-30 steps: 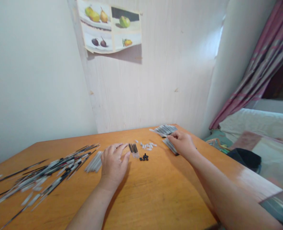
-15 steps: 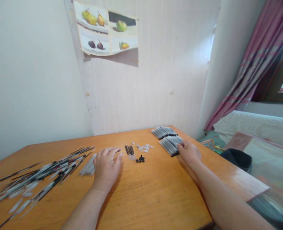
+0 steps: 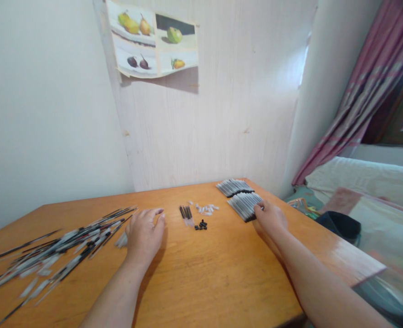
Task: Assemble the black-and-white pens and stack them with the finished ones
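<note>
Grey slim sticks with black ends [image 3: 245, 206] are laid in two rows, right of centre on the orange wooden counter [image 3: 201, 278]; seemingly done. Tangled thin black-and-whitish sticks [image 3: 90, 246], lower left, are seemingly left unsorted. Left hand [image 3: 145, 237] is placed by whitish translucent tubes [image 3: 121, 240], fingers loosely spread; right hand [image 3: 272, 219] is curled at the nearer row, grip can't be told.

Orange-brown wooden surface [image 3: 201, 282], read from its centre: nine o'clock, a loose heap of thin black-and-clear rods [image 3: 85, 247]; ten, pale translucent tubes [image 3: 121, 241]; twelve, short dark sticks [image 3: 186, 212], small white pieces [image 3: 206, 209], little black cylinders [image 3: 201, 226]; between one and two, neat rows of slim grey black-ended tubes [image 3: 244, 206]!
</note>
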Demonstrator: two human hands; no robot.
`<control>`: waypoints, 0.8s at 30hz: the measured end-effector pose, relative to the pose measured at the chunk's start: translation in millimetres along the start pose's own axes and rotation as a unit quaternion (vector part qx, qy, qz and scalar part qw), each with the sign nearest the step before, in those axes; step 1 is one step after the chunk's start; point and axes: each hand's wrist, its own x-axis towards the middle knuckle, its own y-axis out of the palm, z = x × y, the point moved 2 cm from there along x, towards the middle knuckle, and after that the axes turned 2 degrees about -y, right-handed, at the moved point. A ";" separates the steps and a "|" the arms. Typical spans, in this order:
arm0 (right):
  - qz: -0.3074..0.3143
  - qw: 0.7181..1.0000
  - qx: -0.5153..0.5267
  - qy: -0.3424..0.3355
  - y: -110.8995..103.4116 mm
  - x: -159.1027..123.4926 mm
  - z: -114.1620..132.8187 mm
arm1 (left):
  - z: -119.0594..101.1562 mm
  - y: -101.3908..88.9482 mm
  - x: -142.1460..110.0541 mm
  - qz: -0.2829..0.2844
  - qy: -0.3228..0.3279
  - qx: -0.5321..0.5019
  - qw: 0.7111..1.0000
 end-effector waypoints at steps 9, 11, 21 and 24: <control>-0.058 0.980 0.082 -0.172 11.4 -24.0 27.3 | 56.7 -13.8 10.6 0.056 -0.200 0.066 0.976; -0.061 0.972 0.094 -0.207 14.2 -31.4 34.3 | 59.2 -12.0 8.0 0.095 -0.212 0.112 0.966; -0.048 0.950 0.130 -0.280 18.1 -52.2 54.3 | 53.4 -2.6 1.4 0.176 -0.198 0.216 0.940; -0.045 0.946 0.135 -0.291 16.6 -56.7 61.0 | 48.1 -3.0 1.6 0.192 -0.201 0.224 0.934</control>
